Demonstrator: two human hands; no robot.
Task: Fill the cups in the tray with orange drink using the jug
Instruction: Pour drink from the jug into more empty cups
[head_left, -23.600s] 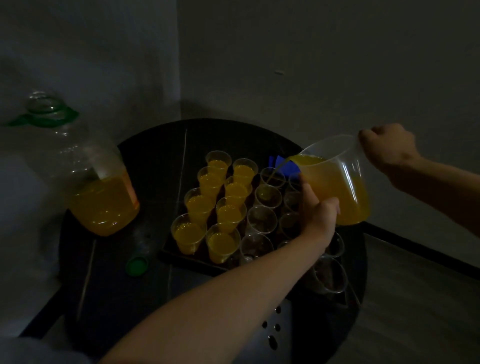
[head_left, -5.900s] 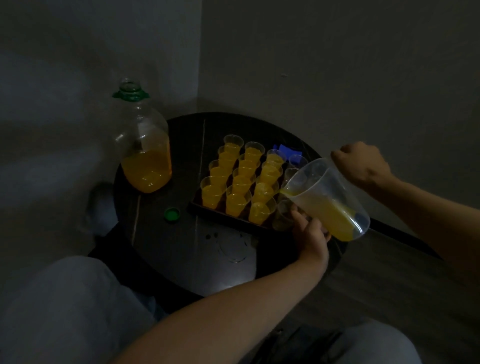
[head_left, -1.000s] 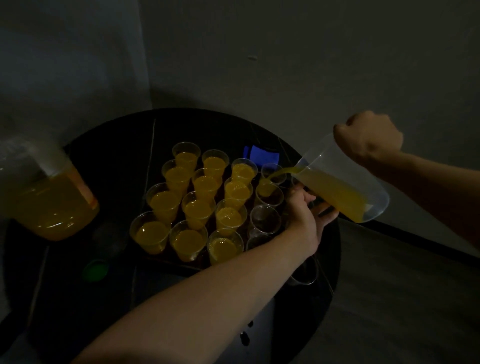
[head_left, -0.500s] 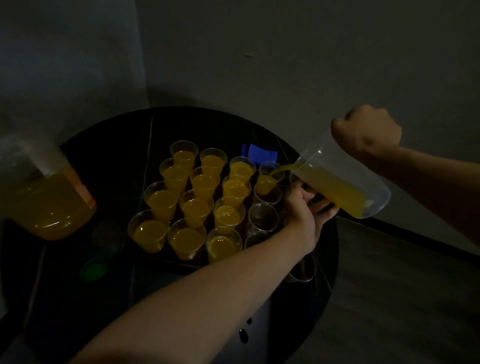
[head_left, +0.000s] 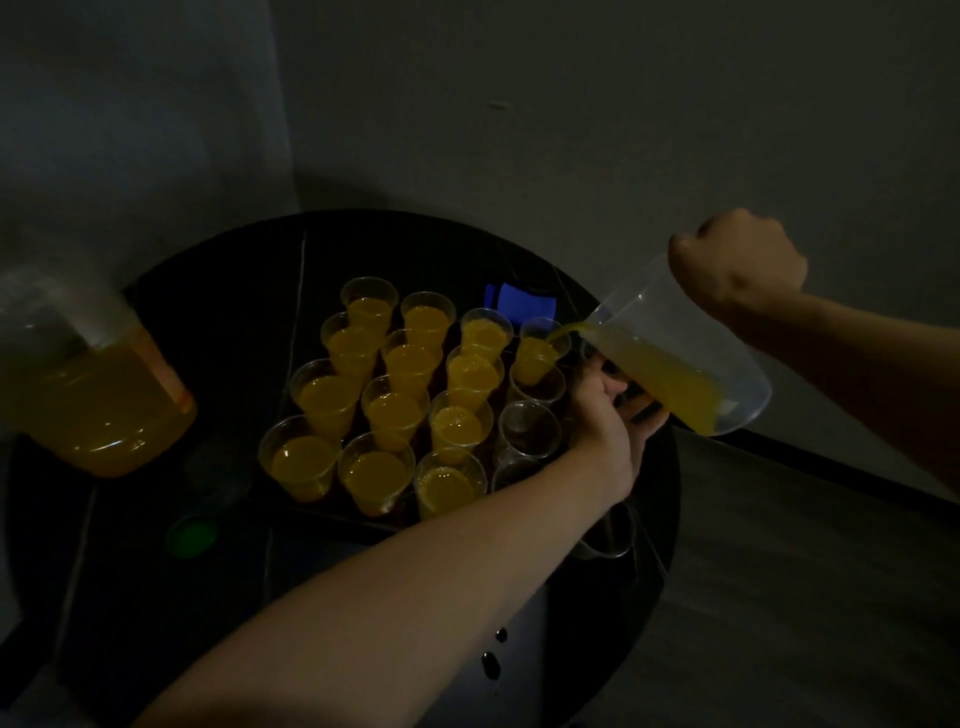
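Right of center, the right hand (head_left: 737, 265) is gripping the tilted jug (head_left: 675, 358), the left hand (head_left: 613, 415) propping it with open fingers. The stream is entering a cup (head_left: 537, 356) and risks overshooting onto the tray (head_left: 322, 512).

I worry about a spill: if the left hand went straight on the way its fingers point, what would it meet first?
Probably the tilted clear plastic jug: the left hand points at its underside, seemingly touching it; depth is unclear.
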